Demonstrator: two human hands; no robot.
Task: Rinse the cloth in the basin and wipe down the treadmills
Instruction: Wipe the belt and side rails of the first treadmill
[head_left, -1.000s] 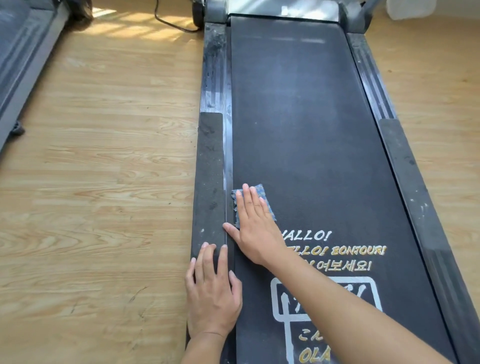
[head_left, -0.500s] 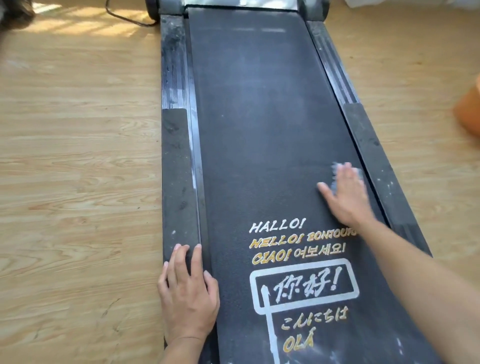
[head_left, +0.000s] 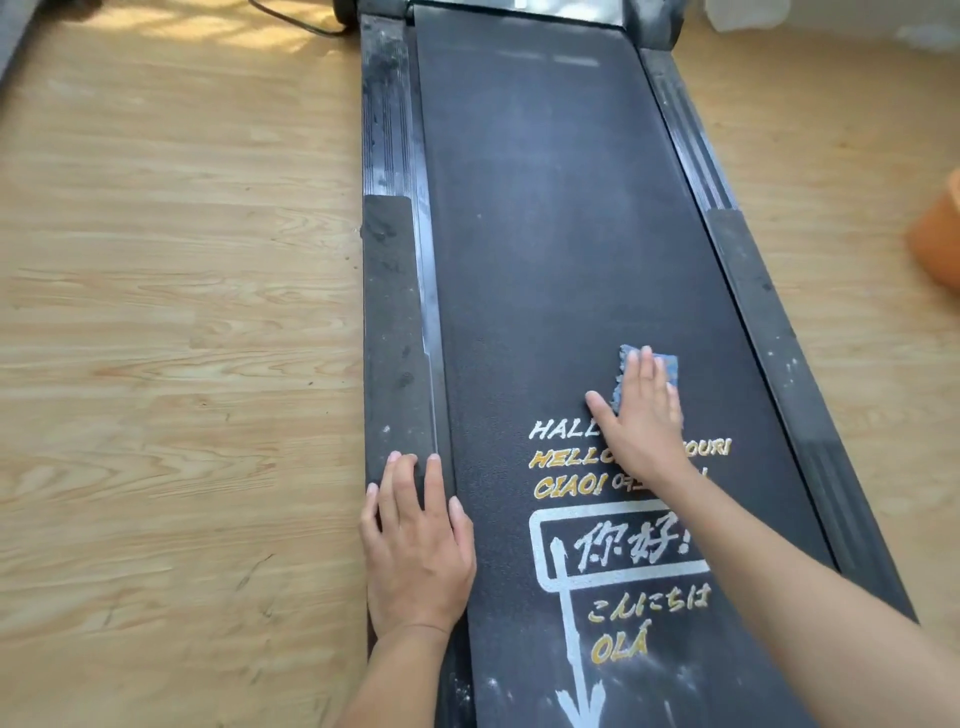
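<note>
A black treadmill (head_left: 545, 208) runs from the bottom of the view toward the top, its belt printed with white and yellow greetings. A small blue-grey cloth (head_left: 665, 366) lies flat on the belt, right of centre, just above the lettering. My right hand (head_left: 641, 421) presses down on the cloth with straight fingers and covers most of it. My left hand (head_left: 415, 545) rests flat with straight fingers on the treadmill's left side rail (head_left: 389, 291), holding nothing.
Light wooden floor (head_left: 171, 364) lies on both sides of the treadmill. An orange basin (head_left: 937, 239) shows at the right edge. A black cable (head_left: 291, 21) runs over the floor at the top left. White specks dot the belt near the bottom.
My right hand slid the cloth from the belt's left edge to its right edge, then back toward the middle. My left hand stayed on the left rail.
</note>
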